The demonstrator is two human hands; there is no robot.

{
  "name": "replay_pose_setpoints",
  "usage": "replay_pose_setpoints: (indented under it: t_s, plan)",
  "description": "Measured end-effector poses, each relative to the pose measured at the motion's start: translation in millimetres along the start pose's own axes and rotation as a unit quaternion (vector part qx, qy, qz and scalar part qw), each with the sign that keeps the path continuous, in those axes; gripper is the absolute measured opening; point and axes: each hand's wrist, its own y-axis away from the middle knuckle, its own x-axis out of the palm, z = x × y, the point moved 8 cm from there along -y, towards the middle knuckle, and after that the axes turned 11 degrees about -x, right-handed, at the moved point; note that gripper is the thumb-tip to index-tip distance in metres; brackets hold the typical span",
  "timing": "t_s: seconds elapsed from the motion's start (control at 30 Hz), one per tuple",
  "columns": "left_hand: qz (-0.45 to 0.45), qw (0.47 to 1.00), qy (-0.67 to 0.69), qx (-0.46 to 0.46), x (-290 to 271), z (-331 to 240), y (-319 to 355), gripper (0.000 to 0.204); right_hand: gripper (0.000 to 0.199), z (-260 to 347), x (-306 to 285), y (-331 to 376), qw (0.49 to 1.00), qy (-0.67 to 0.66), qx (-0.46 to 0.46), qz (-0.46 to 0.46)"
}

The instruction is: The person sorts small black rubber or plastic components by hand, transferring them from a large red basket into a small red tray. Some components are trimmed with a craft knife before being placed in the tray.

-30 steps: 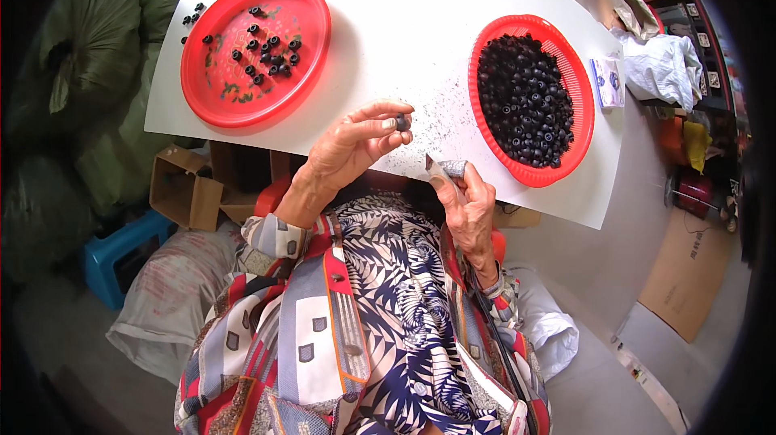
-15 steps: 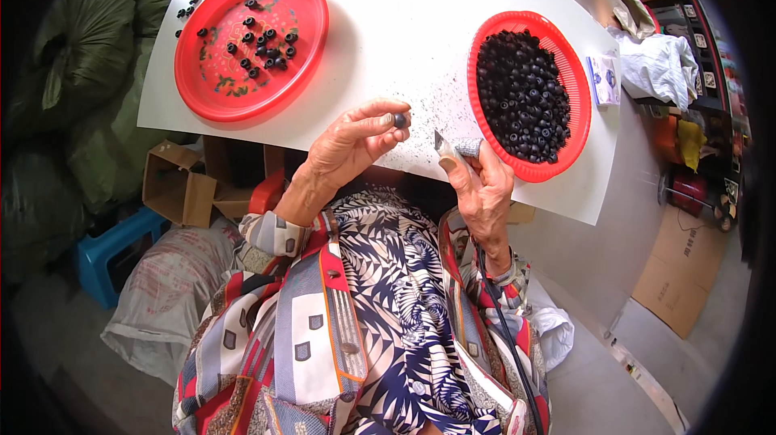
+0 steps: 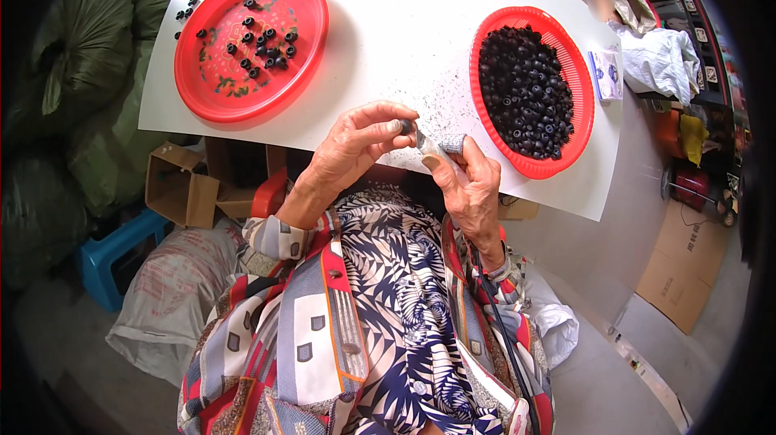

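Note:
Pinched between the thumb and fingers of my left hand (image 3: pixel 356 144) is a small round black part (image 3: pixel 406 126). My right hand (image 3: pixel 473 196) grips a short blade with a pale wrapped handle (image 3: pixel 422 141), its tip right at the black part; whether it cuts in cannot be made out. A grey knitted cover (image 3: pixel 452 143) sits on one right finger. To the right, a red slotted basket (image 3: pixel 588 83) is heaped with similar black parts (image 3: pixel 525 95). At the far left, a round red tray (image 3: pixel 187 79) carries several more, scattered over its printed bottom.
Dark crumbs (image 3: pixel 453 103) litter the white table (image 3: pixel 388 23) beyond my hands. A few black parts (image 3: pixel 188 11) lie left of the tray, and a small box (image 3: pixel 606 75) stands beside the basket. Cardboard boxes (image 3: pixel 182 184) and a blue stool (image 3: pixel 101 265) are at lower left.
My right hand has moved left and slightly up, bringing the blade to the black part. My left hand has turned slightly, still holding that part.

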Motion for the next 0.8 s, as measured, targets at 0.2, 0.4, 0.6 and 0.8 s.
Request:
replay_pose_setpoints:
  t_s: [0.2,0.4,0.6,0.8]
  plan:
    - [0.006,1.0,-0.01,0.011,-4.2,2.1,1.2,0.021,0.037,-6.7,1.5,3.0,1.0,-0.001,0.008,0.002]
    - [0.003,0.995,-0.103,0.013,2.9,2.2,2.0,0.019,0.035,-8.5,1.3,4.1,1.0,-0.01,0.001,-0.014]
    - [-0.061,0.979,-0.192,0.001,6.4,-1.4,4.9,0.018,0.035,-9.6,-0.2,3.1,1.0,-0.011,0.009,-0.006]
    - [-0.071,0.987,-0.142,0.029,0.5,-4.1,4.7,0.015,0.037,-11.2,0.6,4.6,1.0,-0.005,0.012,-0.007]
